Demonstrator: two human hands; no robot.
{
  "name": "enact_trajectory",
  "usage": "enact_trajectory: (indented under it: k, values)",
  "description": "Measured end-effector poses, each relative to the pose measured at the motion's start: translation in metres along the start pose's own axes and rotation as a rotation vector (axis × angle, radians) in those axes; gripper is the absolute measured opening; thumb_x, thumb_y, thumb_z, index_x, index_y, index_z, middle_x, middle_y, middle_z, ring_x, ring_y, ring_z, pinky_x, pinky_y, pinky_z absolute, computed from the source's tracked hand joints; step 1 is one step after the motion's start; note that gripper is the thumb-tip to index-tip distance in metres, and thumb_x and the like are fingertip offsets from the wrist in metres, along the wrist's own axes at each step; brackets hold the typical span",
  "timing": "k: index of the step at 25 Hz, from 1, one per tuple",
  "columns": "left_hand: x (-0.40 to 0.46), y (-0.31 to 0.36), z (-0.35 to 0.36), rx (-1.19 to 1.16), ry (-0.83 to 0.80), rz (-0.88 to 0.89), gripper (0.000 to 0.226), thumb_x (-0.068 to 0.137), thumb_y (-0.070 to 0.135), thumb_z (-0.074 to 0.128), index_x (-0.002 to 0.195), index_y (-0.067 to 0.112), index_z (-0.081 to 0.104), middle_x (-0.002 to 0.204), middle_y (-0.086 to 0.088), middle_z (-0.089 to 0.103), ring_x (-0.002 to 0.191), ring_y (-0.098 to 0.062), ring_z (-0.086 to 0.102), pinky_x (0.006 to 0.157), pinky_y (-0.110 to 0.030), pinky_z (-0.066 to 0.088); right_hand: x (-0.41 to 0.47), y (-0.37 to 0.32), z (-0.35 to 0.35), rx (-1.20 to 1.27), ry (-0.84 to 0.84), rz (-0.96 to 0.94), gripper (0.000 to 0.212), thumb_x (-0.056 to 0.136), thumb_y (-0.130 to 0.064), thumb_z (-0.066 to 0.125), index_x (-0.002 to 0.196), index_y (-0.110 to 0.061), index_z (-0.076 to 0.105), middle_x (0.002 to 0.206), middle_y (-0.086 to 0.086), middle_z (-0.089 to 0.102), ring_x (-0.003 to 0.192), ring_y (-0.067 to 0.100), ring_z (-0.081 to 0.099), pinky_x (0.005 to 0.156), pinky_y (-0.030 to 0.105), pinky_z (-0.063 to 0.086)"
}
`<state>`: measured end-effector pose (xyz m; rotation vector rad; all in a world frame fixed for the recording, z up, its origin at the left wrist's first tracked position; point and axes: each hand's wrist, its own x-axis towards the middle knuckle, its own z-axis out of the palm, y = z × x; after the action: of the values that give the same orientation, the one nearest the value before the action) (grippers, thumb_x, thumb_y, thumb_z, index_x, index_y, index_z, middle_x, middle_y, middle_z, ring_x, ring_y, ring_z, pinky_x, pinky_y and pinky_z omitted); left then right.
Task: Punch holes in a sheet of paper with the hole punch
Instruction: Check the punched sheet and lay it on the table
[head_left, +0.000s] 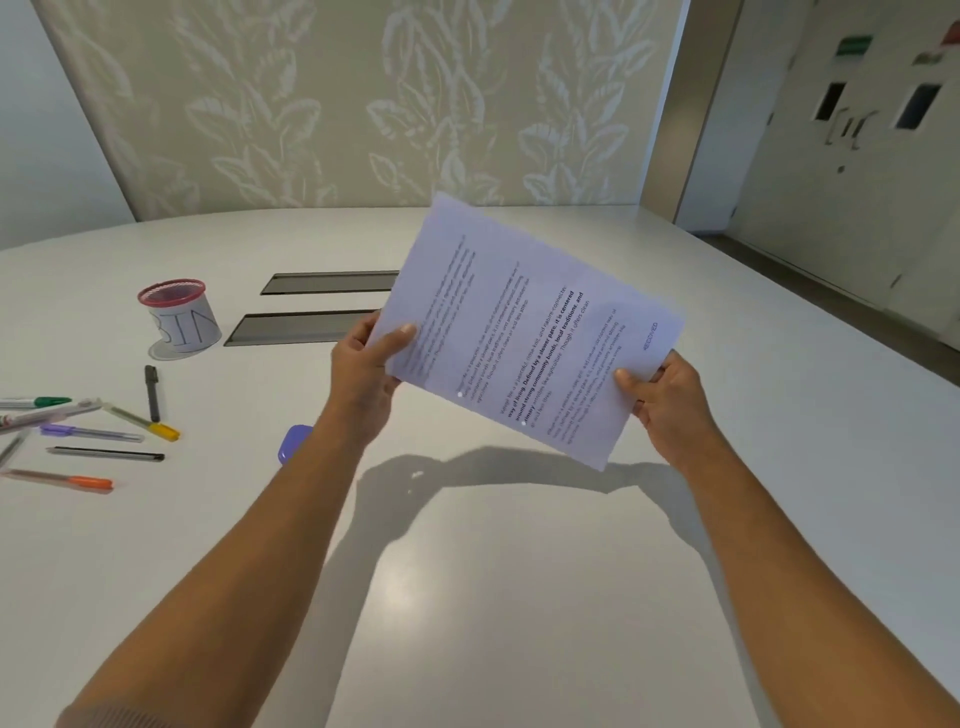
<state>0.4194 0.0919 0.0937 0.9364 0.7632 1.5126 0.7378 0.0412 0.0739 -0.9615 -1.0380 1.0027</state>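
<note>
Both bare forearms reach forward above the bench (519, 597). The left hand (366, 371) pinches the near left edge of the sheet of paper (524, 332), thumb on top; the right hand (662, 397) grips its near right corner, fingers curled beneath.

A white table (519, 597) carries a red-rimmed mesh cup (179, 319) labelled "BIN" at the far left. Pens (88, 436) lie scattered near the left edge. Two dark slots (311, 306) sit in the tabletop beside the cup. Leaf-patterned wallpaper (337, 104) covers the wall behind.

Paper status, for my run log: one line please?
paper: lifted, two holes | left hand: grips edge | right hand: grips edge
</note>
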Motion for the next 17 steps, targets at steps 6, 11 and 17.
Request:
enact_trajectory:
  k: [6,11,17]
  values:
    - [0.003,0.019,-0.005,0.495,-0.173,0.065,0.023,0.083,0.008,0.071,0.105,0.013,0.066,0.105,-0.002,0.074,0.091,-0.024,0.072,0.075,-0.037,0.058,0.006,-0.016,0.002,-0.182,0.036,-0.05,0.033,0.088,0.006,0.06,0.119,-0.007,0.058,0.12,0.012,0.066,0.106,0.029,0.066,0.086,0.044,0.056]
    - [-0.008,0.016,0.002,0.567,-0.045,0.161,0.027,0.077,0.022,0.065,0.103,0.023,0.055,0.111,-0.001,0.066,0.094,-0.023,0.068,0.077,-0.036,0.058,0.011,-0.022,0.014,-0.27,0.09,-0.18,0.032,0.089,-0.003,0.065,0.117,-0.016,0.056,0.116,0.002,0.066,0.095,0.012,0.068,0.076,0.028,0.058]
    - [-0.033,-0.023,-0.018,0.627,0.005,0.166,0.039,0.078,0.008,0.066,0.113,0.018,0.053,0.112,-0.007,0.064,0.1,-0.025,0.065,0.082,-0.046,0.058,-0.001,0.023,0.011,-0.328,0.075,-0.056,0.027,0.086,-0.001,0.068,0.107,-0.016,0.061,0.108,0.005,0.07,0.096,0.023,0.069,0.083,0.041,0.058]
